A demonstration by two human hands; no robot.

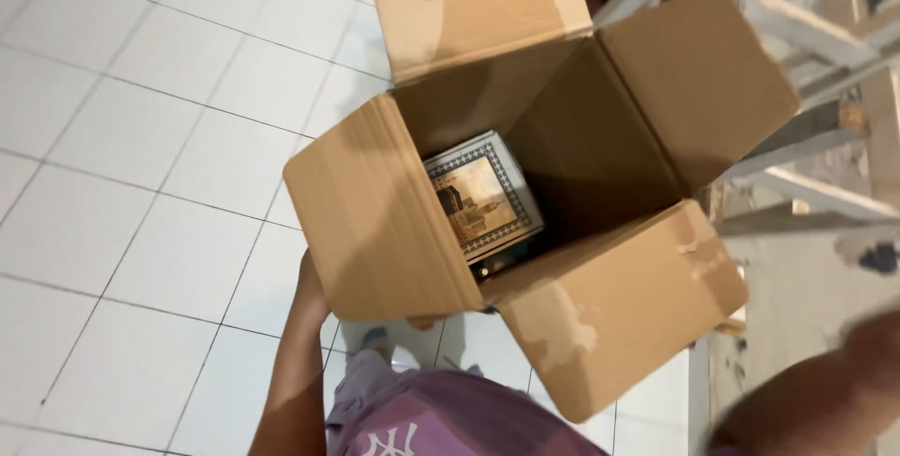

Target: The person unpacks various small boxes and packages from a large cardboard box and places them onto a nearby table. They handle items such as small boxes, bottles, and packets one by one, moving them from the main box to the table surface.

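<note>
Holding cardboard box | left hand under its left flap, grip hidden | right hand unseen | I fear framed picture inside slides if box tilts

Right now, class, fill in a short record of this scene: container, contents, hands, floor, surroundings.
container: cardboard box, all four flaps open
contents: framed picture with patterned border, lying at the bottom
left hand: left hand under the box's left flap, mostly hidden; grip cannot be judged
right hand: out of view; only a blurred forearm at lower right
floor: white tiles
surroundings: pale wooden frames at upper right
</note>
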